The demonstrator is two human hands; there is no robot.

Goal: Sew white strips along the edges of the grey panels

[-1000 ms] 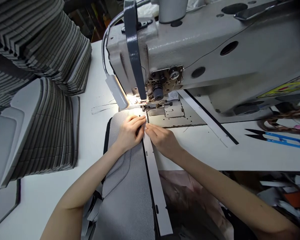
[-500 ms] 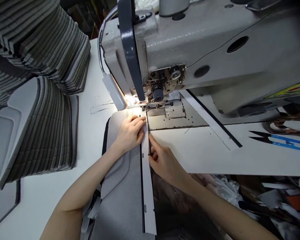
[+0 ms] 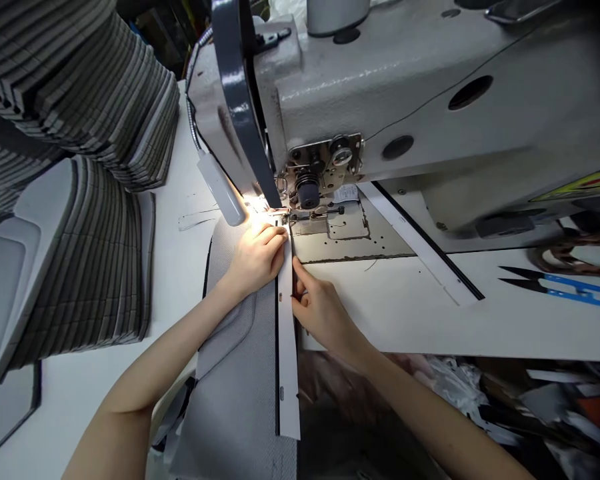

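Observation:
A grey fabric panel (image 3: 230, 407) runs lengthwise up to the sewing machine's needle area, with a white strip (image 3: 289, 373), black along its left side and slotted, lying along its right edge. Close in front of the presser foot (image 3: 285, 217), my left hand (image 3: 260, 257) rests on the panel. Its fingers are bent and closed, with the tips on the strip. My right hand (image 3: 323, 307) is lower, at the strip's right edge. Its thumb and curled fingers pinch the edge of strip and panel, and the index finger points toward the needle. The fingers' undersides are hidden.
The sewing machine (image 3: 405, 87) spans the top right, its small lamp (image 3: 223, 190) lit. Stacked grey panels (image 3: 85, 267) stand at left. Another white strip (image 3: 415, 240) lies on the bed beside blue thread snips (image 3: 570, 287). Scraps (image 3: 545, 400) fill the space below the table edge.
The panel and white strip have slid forward toward the needle; the strip's near end is higher in view. Both hands moved slightly with them, keeping their places on the edge.

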